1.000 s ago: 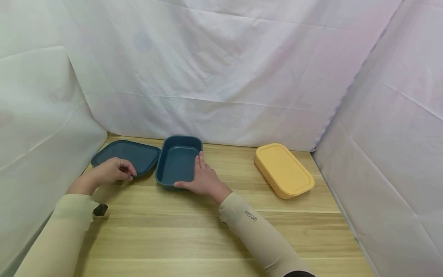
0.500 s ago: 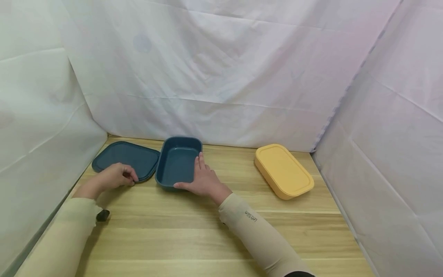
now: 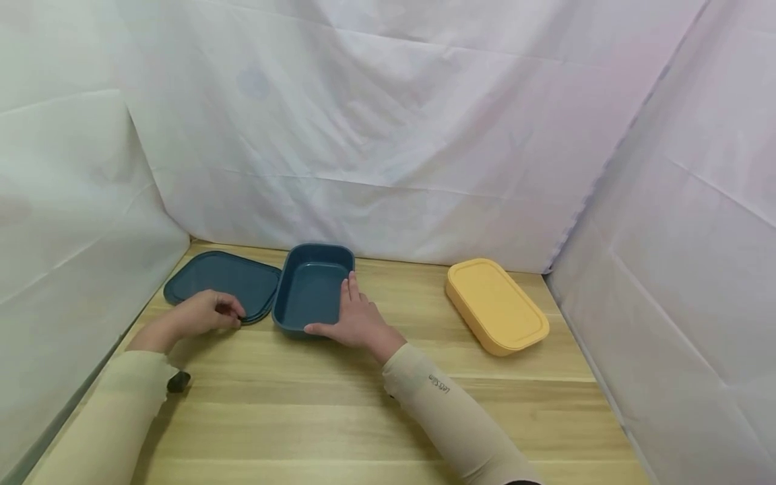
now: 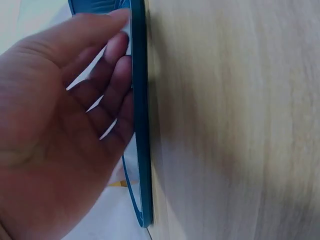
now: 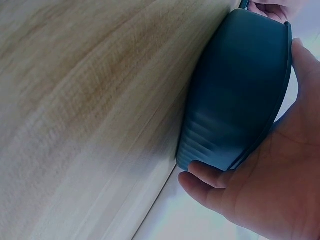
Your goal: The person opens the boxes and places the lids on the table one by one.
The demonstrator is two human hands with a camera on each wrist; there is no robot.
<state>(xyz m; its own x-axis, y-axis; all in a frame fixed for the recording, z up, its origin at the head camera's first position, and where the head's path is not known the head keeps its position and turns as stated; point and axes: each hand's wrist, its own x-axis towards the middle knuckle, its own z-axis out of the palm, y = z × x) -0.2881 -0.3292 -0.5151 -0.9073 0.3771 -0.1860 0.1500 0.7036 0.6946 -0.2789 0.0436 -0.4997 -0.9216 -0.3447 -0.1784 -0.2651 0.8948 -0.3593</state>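
A dark teal rectangular food container [image 3: 312,289] stands uncovered on the table, its inside bare. My right hand [image 3: 354,320] is spread at its near right corner, with the fingers along the right side and the thumb at the near rim. In the right wrist view, fingertips touch the outer wall of the container [image 5: 235,90]. Left of it a matching teal lid [image 3: 218,273] lies flat. My left hand [image 3: 209,313] rests its loosely bent fingers at the lid's near edge. Seen from the left wrist, the fingertips touch the rim of the lid [image 4: 141,115] from above.
A yellow lidded food container [image 3: 497,303] stands at the right on the wooden table [image 3: 339,411]. White cloth [image 3: 364,121] hangs behind the table and along both sides.
The lid's near edge has come down, so that the lid lies flatter. My left hand has moved slightly right and nearer with it. The right hand keeps its place on the teal container.
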